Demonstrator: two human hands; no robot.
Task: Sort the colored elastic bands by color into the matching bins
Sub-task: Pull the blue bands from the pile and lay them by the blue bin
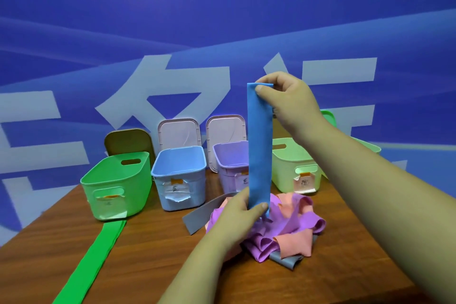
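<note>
This looks like a staged demonstration or recording station, of the kind set up in an office or exhibition hall. A printed blue backdrop with sweeping lighter streaks and huge pale characters fills the whole rear of the view, directly behind a wood-grain tabletop. Along its far edge stand a green bin, a blue bin, a purple bin and a pale green bin. Paper labels are taped to their fronts and lids are propped upright behind.
</note>
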